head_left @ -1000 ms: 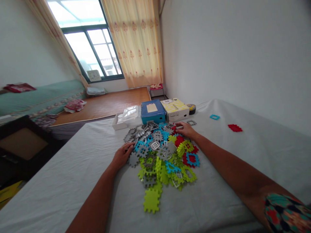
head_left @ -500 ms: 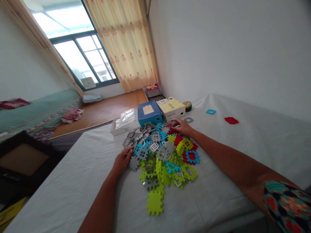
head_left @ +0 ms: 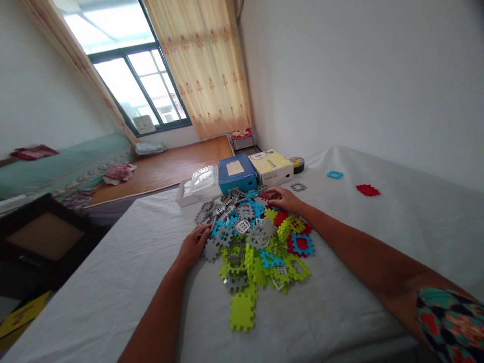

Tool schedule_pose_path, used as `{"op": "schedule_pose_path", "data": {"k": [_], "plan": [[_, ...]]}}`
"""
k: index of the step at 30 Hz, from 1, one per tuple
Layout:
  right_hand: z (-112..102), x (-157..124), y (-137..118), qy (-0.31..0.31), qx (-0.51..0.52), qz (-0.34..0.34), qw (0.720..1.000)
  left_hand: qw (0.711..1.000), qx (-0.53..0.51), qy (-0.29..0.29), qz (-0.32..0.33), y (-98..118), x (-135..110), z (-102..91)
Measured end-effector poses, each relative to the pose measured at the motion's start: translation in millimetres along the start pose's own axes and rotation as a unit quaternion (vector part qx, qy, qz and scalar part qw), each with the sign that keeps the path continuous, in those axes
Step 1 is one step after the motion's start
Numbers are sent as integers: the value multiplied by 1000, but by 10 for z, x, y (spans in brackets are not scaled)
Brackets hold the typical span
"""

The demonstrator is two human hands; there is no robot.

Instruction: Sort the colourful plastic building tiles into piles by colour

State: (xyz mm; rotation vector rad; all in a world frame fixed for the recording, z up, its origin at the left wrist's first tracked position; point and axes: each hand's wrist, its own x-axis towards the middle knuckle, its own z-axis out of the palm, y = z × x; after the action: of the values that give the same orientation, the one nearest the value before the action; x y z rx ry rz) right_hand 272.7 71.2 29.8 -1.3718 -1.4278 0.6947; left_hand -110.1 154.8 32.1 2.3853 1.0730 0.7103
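A heap of flat toothed plastic tiles [head_left: 254, 242] in grey, blue, lime and red lies on a white sheet [head_left: 113, 282]. My left hand [head_left: 193, 244] rests at the heap's left edge, fingers loosely curled against a grey tile [head_left: 209, 249]. My right hand [head_left: 282, 197] lies on the far right of the heap, fingers bent over red tiles; whether it grips one is hidden. A lime tile [head_left: 242, 312] lies alone nearest me.
A blue box [head_left: 237, 172], a yellow-and-white box [head_left: 272, 166], a clear lidded container [head_left: 201, 182] and a small round tin [head_left: 297, 163] stand beyond the heap. Loose blue [head_left: 335, 175], red [head_left: 368, 190] and grey [head_left: 298, 186] tiles lie to the right. The wall runs close on the right.
Both hands stay at the heap's edges, hardly moved. My right hand's fingers have curled a little over the red tiles. The view has shifted slightly.
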Motion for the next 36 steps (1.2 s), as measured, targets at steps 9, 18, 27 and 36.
{"op": "schedule_pose_path", "data": {"k": [9,18,27,36], "plan": [[-159,15,18,55,-134,-56,988,1000,-7,1,8,-41,-1,8],[-930,37,499,351,38,102,930,991,-21,128,-39,-92,12,-58],[-1149,-69,765,329,-67,198,921,990,9,127,-67,-324,41,-71],[-992,-74,662,262,-397,94,875,993,32,105,-49,-262,43,-50]]}}
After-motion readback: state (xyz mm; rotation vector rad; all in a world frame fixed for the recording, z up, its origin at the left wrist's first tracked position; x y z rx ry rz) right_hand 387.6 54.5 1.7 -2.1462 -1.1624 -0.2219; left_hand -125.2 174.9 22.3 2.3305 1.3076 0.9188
